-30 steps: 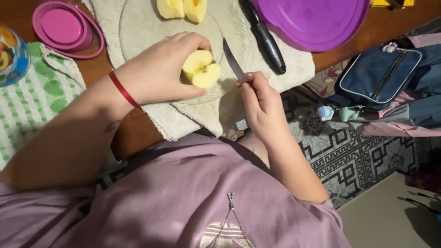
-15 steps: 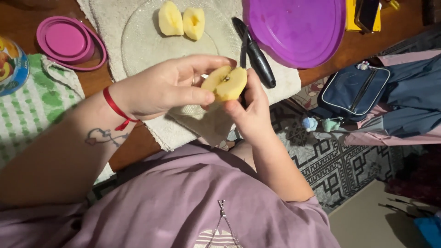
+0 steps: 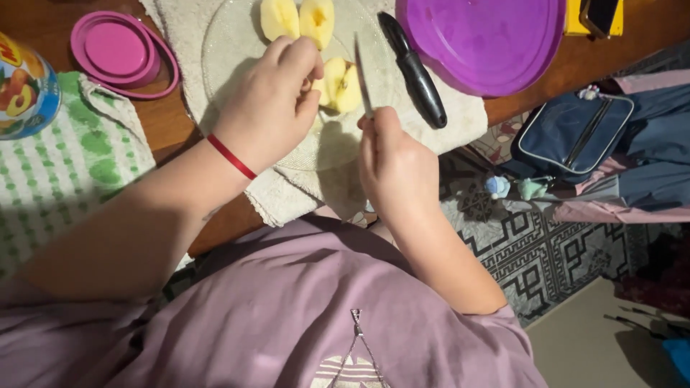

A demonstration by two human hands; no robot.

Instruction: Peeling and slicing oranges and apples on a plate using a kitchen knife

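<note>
My left hand (image 3: 269, 100) holds a peeled yellow apple piece (image 3: 341, 85) over a clear glass plate (image 3: 230, 43). A red band circles that wrist. My right hand (image 3: 395, 162) grips a small knife (image 3: 361, 72) with its thin blade pointing up, just right of the apple piece. Two more peeled apple pieces (image 3: 296, 18) lie at the far side of the plate. The plate rests on a pale towel (image 3: 287, 194) on a wooden table.
A black-handled knife (image 3: 413, 68) lies on the towel right of the plate. A purple lid (image 3: 489, 39) sits at the back right, a pink lid (image 3: 118, 54) at the back left, a green checked cloth (image 3: 65, 165) and a printed can (image 3: 25, 82) at the left. A blue bag (image 3: 575, 133) lies on the patterned floor.
Both hands have lowered toward the plate. The apple piece, held up between both hands before, now sits in the left hand alone, and the knife blade stands upright beside it.
</note>
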